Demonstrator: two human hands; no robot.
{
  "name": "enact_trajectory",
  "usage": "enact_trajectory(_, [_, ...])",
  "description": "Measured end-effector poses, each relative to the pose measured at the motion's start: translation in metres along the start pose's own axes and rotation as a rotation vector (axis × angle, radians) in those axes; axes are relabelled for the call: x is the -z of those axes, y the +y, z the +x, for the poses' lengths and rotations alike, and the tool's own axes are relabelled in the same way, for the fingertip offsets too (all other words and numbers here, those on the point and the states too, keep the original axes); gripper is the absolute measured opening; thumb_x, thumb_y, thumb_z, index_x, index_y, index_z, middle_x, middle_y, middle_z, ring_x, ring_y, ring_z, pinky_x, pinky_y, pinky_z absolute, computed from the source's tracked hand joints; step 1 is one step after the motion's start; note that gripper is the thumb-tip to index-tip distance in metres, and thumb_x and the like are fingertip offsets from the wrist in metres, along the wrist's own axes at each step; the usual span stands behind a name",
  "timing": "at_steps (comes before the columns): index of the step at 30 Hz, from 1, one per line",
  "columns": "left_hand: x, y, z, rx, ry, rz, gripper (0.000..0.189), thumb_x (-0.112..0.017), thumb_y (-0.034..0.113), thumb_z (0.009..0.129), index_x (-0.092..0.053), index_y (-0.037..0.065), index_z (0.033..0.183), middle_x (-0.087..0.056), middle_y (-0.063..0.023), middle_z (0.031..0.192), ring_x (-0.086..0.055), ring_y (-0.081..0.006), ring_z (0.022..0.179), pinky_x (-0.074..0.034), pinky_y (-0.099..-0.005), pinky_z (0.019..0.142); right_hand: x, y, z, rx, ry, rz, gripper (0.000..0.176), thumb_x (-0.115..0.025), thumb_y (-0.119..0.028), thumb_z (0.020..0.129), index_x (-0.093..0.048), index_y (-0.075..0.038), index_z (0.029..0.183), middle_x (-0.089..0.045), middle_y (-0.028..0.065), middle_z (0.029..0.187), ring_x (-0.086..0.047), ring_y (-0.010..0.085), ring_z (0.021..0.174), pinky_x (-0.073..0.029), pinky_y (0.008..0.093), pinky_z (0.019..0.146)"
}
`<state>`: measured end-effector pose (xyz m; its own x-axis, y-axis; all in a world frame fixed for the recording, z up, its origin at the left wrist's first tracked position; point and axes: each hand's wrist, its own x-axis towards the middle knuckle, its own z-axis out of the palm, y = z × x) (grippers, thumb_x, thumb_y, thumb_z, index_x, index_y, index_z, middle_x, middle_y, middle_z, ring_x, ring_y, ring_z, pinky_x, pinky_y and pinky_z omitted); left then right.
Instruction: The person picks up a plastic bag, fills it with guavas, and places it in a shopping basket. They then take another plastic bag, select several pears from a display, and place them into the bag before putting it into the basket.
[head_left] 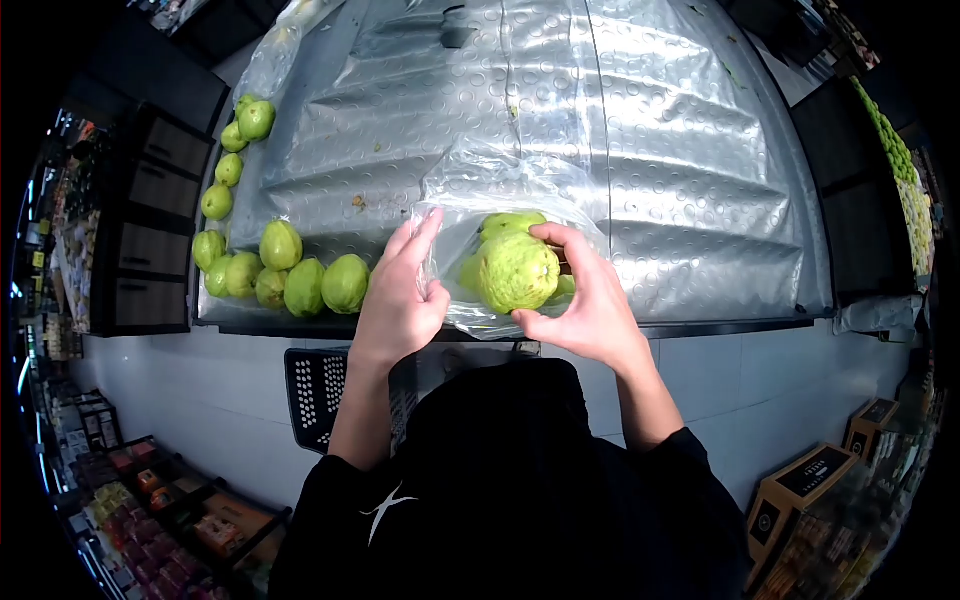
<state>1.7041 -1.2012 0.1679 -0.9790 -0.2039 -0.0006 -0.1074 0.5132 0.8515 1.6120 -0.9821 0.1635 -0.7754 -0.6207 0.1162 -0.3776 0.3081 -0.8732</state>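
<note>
My right hand point(587, 300) grips a bumpy green guava point(515, 273), with thumb and fingers around its right side. The guava is over a clear plastic bag point(570, 200) in which more guavas point(512, 222) show, partly hidden by the held one. At the bag's left edge is my left hand point(405, 295), fingers stretched out and thumb apart, touching the plastic. Just left of that hand, several guavas, including a large one point(346, 283), stand in a row along the front edge of the display.
The silver-lined display table point(700, 130) stretches ahead, with more guavas point(228, 169) and a plastic bag point(272, 62) along its left side. Below its front edge stands a dark perforated crate point(318, 395). Cardboard boxes point(800, 490) sit at lower right.
</note>
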Motion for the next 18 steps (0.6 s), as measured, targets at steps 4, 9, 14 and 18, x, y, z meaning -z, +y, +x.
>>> enact_trajectory(4, [-0.001, 0.013, 0.000, -0.255, 0.137, 0.234, 0.075, -0.051, -0.008, 0.072, -0.041, -0.002, 0.145, -0.045, -0.0262, 0.145, -0.050, -0.0414, 0.131, -0.044, -0.0393, 0.104, -0.016, 0.001, 0.028, 0.166, -0.055, -0.060, 0.073, -0.079, -0.022, 0.066, -0.049, -0.008, 0.131, -0.060, 0.0213, 0.122, -0.060, 0.0420, 0.109, -0.050, 0.0460, 0.093])
enact_trajectory(9, [0.007, 0.029, 0.001, -0.288, 0.128, 0.194, 0.075, -0.048, -0.011, 0.072, -0.040, -0.003, 0.146, -0.044, -0.0253, 0.147, -0.041, -0.0372, 0.140, -0.033, -0.0369, 0.114, -0.032, 0.015, 0.055, 0.276, -0.195, -0.221, 0.070, -0.077, -0.022, 0.068, -0.048, -0.007, 0.130, -0.062, 0.0227, 0.112, -0.062, 0.0424, 0.100, -0.051, 0.0477, 0.086])
enact_trajectory(14, [0.017, 0.024, -0.004, -0.321, 0.152, 0.102, 0.079, -0.048, -0.008, 0.069, -0.038, -0.003, 0.147, -0.044, -0.0243, 0.149, -0.043, -0.0381, 0.139, -0.037, -0.0354, 0.111, -0.028, 0.001, 0.049, 0.186, -0.201, -0.396, 0.070, -0.077, -0.024, 0.067, -0.049, -0.005, 0.128, -0.066, 0.0229, 0.100, -0.065, 0.0426, 0.092, -0.053, 0.0478, 0.080])
enact_trajectory(18, [0.017, 0.032, -0.008, -0.338, 0.137, 0.039, 0.079, -0.052, -0.008, 0.071, -0.037, -0.003, 0.148, -0.044, -0.0249, 0.148, -0.043, -0.0383, 0.139, -0.036, -0.0362, 0.111, -0.026, -0.009, 0.046, 0.068, -0.181, -0.391, 0.070, -0.079, -0.025, 0.068, -0.050, -0.004, 0.128, -0.069, 0.0210, 0.096, -0.066, 0.0399, 0.095, -0.053, 0.0484, 0.080])
